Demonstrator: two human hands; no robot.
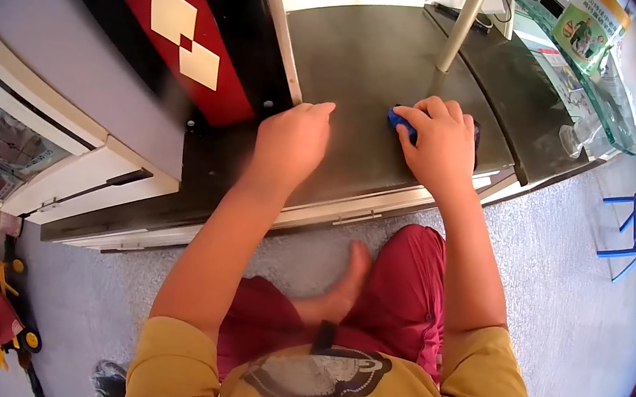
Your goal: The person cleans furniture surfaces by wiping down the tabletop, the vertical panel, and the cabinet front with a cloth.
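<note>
- Right hand [441,147] is palm-down, fingers wrapped round a blue object [403,123] on the dark cabinet top [361,66], right side, near the pole [466,24]. Reads as a gripping step to me.
- Shifting that thing would call for keeping those fingers snug, imo.
- Left hand [291,142] is beside the red-and-black panel's [229,105] near corner; can't tell if it's clenched or gripping something.

Low cabinet [354,57], dark top; blue object [403,121] on it, partly hidden; pale pole [465,24] standing farther back.
</note>
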